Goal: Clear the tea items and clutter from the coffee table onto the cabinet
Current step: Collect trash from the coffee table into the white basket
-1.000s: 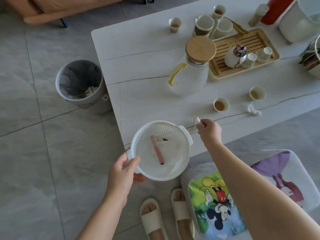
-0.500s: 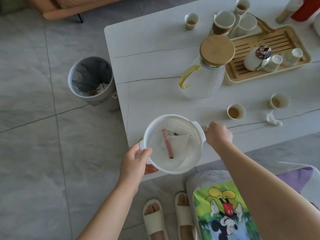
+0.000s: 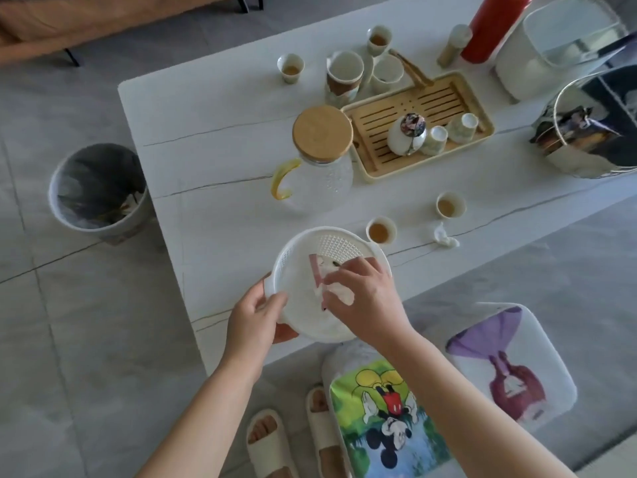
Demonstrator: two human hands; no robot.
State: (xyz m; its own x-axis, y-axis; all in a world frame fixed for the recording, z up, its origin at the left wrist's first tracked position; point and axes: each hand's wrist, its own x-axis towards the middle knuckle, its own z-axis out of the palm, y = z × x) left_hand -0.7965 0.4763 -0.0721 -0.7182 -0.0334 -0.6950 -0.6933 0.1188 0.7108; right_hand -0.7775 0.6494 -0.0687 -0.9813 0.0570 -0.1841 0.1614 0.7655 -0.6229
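My left hand (image 3: 256,313) grips the handle of a white plastic colander (image 3: 310,319) held over the near edge of the white coffee table (image 3: 213,132). My right hand (image 3: 365,298) reaches into the colander and pinches a white wrapper (image 3: 339,293) beside a pink strip (image 3: 315,272). On the table stand a glass pitcher (image 3: 319,174) with a wooden lid, a bamboo tea tray (image 3: 444,98) with a teapot (image 3: 405,134) and cups, two small cups of tea (image 3: 381,231) (image 3: 450,205) and a crumpled tissue (image 3: 443,234).
A grey waste bin (image 3: 98,191) stands on the floor left of the table. More cups (image 3: 291,67), a red flask (image 3: 489,25), a white container (image 3: 558,46) and a metal bowl (image 3: 596,129) sit at the far side. Two printed cushion stools (image 3: 382,415) stand by my feet.
My right hand moved from the table edge beside the colander into the colander with the white wrapper. The colander shifted slightly further over the table.
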